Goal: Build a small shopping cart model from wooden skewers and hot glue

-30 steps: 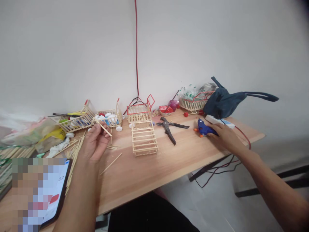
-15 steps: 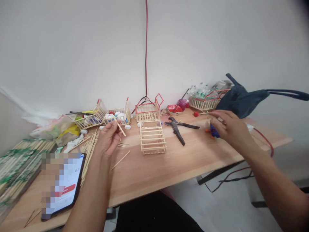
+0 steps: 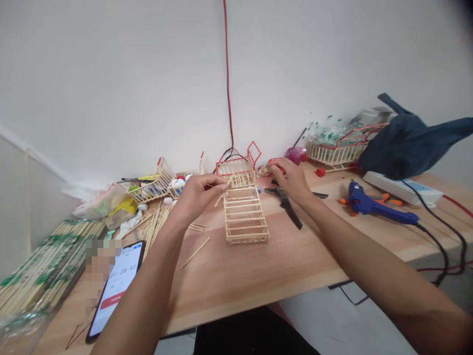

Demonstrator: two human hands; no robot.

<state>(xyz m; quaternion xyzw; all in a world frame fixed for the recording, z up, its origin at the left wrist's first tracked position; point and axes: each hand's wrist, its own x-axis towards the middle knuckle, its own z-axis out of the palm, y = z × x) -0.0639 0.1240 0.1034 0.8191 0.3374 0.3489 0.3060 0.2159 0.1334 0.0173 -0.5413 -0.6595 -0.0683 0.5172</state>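
Observation:
My left hand (image 3: 199, 196) pinches a short wooden stick (image 3: 221, 193), slanted beside the far left corner of a small wooden stick frame (image 3: 246, 217). That frame lies on the table with evenly spaced crossbars. Across from it, my right hand (image 3: 290, 180) hovers above the black pliers (image 3: 290, 209), fingers loosely bent and apart, with nothing visible in them. A blue glue gun (image 3: 380, 207) rests on the table at the right, away from both hands.
Along the wall stand stick-built carts, one with a red handle (image 3: 254, 154), another holding plastic packets (image 3: 338, 153). A dark blue bag (image 3: 410, 145) sits near a white power strip (image 3: 402, 187). Loose sticks (image 3: 157, 224), a phone (image 3: 120, 286) and bundled sticks (image 3: 55, 261) lie left.
My right hand has come away from the glue gun and moved left toward the frame. My left hand has carried the stick right to the frame's far left corner. The view has shifted.

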